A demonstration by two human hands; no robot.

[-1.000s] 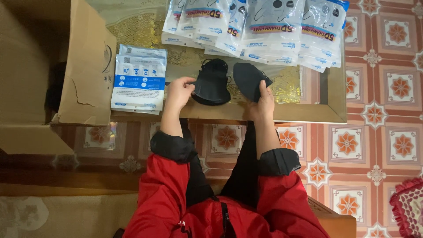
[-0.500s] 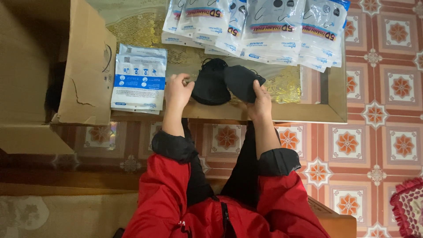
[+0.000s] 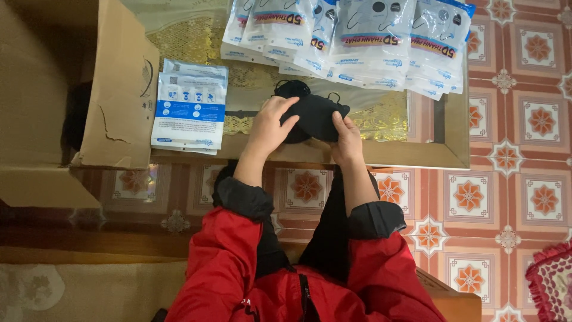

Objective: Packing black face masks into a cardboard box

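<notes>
Black face masks (image 3: 314, 116), stacked together, lie on the glass-topped table (image 3: 417, 152) near its front edge, clamped between my two hands. Cardboard box (image 3: 119, 89): open, at the table's left end. Packaged masks (image 3: 357, 42): overlapping row of clear and white packs along the far side. Blue-and-white packs (image 3: 190, 110): small pile beside the box. Left hand (image 3: 271, 122): fingers pressed flat on the stack. Right hand (image 3: 347, 136): fingers closed on its right edge.

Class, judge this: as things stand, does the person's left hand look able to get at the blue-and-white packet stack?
Probably yes: the left hand rests on the black masks, with bare table between it and the packet stack.
</notes>
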